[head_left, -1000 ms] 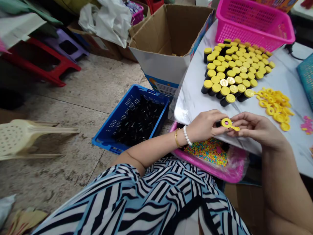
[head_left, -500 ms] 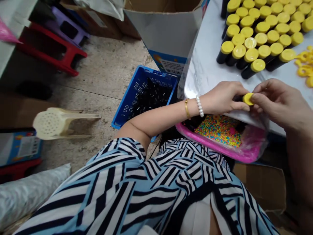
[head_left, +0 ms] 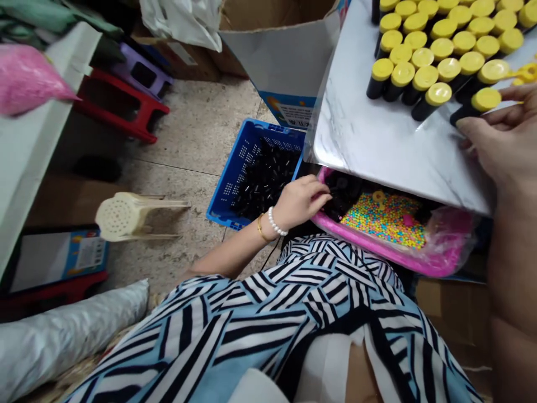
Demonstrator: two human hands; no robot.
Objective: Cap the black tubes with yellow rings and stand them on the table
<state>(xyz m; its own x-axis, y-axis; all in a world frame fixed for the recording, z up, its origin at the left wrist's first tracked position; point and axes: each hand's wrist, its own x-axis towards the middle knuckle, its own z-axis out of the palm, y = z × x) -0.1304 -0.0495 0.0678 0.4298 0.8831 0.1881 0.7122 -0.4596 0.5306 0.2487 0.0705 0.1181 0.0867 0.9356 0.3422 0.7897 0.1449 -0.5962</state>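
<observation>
My right hand [head_left: 503, 131] grips a black tube with a yellow cap [head_left: 485, 101] between thumb and fingers. That tube stands slightly tilted at the front right of several rows of similar capped tubes [head_left: 423, 78] on the marble-patterned table [head_left: 377, 134]. Lower down, my left hand [head_left: 304, 197] is at the left end of a pink tray [head_left: 432, 266]. Its fingers are half bent with the thumb a little apart, and I see nothing between them. Black pieces [head_left: 342, 190] lie beside its fingertips in the tray, next to small multicoloured beads [head_left: 381, 221].
A blue basket [head_left: 229, 168] of black tubes stands on the floor to the left of the tray. Behind it is a large open carton [head_left: 285, 61]. Further left are a cream stool [head_left: 119, 215] and a red stool [head_left: 121, 109]. Yellow plastic pieces [head_left: 526, 73] lie at the table's right.
Both hands were together at a yellow-capped tube over the table edge. My right hand has carried it up to the rows; my left hand has let go and dropped left to the tray.
</observation>
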